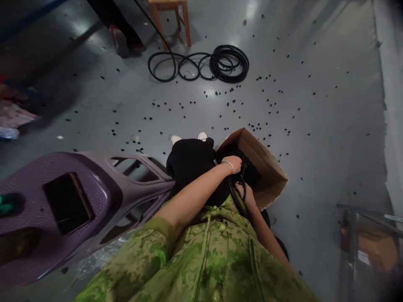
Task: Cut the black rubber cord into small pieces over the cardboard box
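My left hand, with a bracelet at the wrist, is closed over the near-left side of an open cardboard box. A thin dark piece shows beside its fingers, but I cannot make out what they grip. Just below it, my right hand is closed around a black hose, which curves over my lap. Dark small pieces lie in a heap inside the box, and the box leans beside my right leg.
Coiled black hose lies on the floor ahead, near a wooden stool and another person's shoe. Small black rings are scattered around. A purple plastic stool carries a phone at my left. A cardboard carton is at right.
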`<state>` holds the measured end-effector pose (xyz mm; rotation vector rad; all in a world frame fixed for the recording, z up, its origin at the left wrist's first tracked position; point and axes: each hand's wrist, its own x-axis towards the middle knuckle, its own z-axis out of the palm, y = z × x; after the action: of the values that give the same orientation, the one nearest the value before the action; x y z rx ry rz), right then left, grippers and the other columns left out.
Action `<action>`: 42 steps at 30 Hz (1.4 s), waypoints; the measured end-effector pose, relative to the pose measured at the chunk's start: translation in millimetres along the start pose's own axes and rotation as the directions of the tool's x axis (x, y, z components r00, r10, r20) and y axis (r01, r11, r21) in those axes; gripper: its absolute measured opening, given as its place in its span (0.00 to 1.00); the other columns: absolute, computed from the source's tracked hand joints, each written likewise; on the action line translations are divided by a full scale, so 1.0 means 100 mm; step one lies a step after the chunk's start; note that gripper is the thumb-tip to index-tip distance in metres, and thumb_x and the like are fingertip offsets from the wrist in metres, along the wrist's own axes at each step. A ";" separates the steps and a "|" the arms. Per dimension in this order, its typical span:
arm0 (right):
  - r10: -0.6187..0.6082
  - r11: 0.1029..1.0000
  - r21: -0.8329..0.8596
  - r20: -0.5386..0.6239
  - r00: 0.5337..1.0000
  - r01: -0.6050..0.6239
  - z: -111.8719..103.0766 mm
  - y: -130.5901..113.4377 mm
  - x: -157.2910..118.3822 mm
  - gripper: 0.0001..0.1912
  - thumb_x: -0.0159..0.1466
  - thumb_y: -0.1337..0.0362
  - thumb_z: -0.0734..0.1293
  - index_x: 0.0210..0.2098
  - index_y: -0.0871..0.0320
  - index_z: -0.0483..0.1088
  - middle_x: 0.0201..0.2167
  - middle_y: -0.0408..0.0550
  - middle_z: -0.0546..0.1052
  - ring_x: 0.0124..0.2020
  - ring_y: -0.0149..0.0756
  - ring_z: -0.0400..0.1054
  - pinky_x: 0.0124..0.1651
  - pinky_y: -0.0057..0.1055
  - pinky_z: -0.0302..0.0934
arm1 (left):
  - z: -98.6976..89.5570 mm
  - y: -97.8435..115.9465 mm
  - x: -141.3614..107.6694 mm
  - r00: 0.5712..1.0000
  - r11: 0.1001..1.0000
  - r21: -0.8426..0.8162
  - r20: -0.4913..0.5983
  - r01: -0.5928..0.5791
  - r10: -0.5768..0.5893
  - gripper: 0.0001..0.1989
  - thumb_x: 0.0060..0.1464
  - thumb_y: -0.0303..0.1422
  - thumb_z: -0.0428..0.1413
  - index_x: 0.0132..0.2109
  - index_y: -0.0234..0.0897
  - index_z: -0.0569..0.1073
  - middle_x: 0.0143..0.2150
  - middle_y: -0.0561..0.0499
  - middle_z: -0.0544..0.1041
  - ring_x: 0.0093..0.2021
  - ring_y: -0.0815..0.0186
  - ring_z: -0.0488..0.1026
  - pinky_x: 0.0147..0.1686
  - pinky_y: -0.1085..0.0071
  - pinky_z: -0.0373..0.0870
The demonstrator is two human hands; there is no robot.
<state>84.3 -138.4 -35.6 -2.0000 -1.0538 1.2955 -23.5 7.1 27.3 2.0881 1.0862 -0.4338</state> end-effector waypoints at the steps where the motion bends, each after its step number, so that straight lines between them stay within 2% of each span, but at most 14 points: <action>1: -0.001 1.000 0.004 0.002 1.000 0.001 0.00 0.00 0.00 0.15 0.50 0.51 0.64 0.27 0.58 0.69 0.25 0.44 0.73 0.30 0.36 0.63 0.36 0.30 0.56 | 0.01 0.00 0.01 1.000 1.000 0.004 0.003 0.001 -0.001 0.16 0.59 0.31 0.49 0.50 0.33 0.75 0.50 0.38 0.76 0.52 0.57 0.72 0.51 0.64 0.67; 9: -0.011 1.000 0.018 0.001 1.000 0.011 0.00 0.00 -0.01 0.15 0.50 0.52 0.64 0.26 0.59 0.68 0.26 0.45 0.73 0.30 0.36 0.63 0.36 0.30 0.57 | 0.04 -0.01 0.06 1.000 0.998 0.060 0.020 -0.021 0.020 0.17 0.59 0.29 0.47 0.51 0.32 0.74 0.51 0.37 0.75 0.53 0.56 0.71 0.51 0.63 0.68; 24: 0.000 1.000 0.016 0.014 1.000 0.000 0.00 0.02 0.00 0.15 0.51 0.53 0.63 0.27 0.59 0.69 0.27 0.46 0.74 0.30 0.37 0.64 0.36 0.30 0.57 | -0.02 0.01 -0.01 1.000 1.000 0.014 0.001 -0.002 0.002 0.16 0.60 0.30 0.48 0.50 0.33 0.75 0.51 0.38 0.76 0.53 0.56 0.72 0.50 0.64 0.68; 29: 0.001 1.000 0.004 0.002 1.000 -0.001 0.00 0.02 0.00 0.14 0.50 0.53 0.63 0.27 0.58 0.69 0.26 0.45 0.74 0.30 0.36 0.64 0.37 0.30 0.57 | -0.01 0.01 0.01 1.000 0.999 0.046 0.018 -0.013 0.012 0.16 0.60 0.29 0.47 0.51 0.32 0.74 0.51 0.38 0.76 0.53 0.56 0.71 0.51 0.64 0.68; 42: 0.010 1.000 0.016 0.007 1.000 -0.010 0.01 0.03 0.01 0.16 0.50 0.50 0.64 0.26 0.58 0.68 0.26 0.45 0.73 0.30 0.37 0.63 0.36 0.30 0.57 | 0.00 0.00 0.02 1.000 0.999 0.047 0.019 -0.019 0.018 0.16 0.60 0.31 0.48 0.49 0.32 0.75 0.50 0.37 0.76 0.52 0.56 0.72 0.50 0.64 0.68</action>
<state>84.6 -139.1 -38.3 -1.9925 -1.0343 1.3124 -22.0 7.9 26.2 2.1292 1.0547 -0.4726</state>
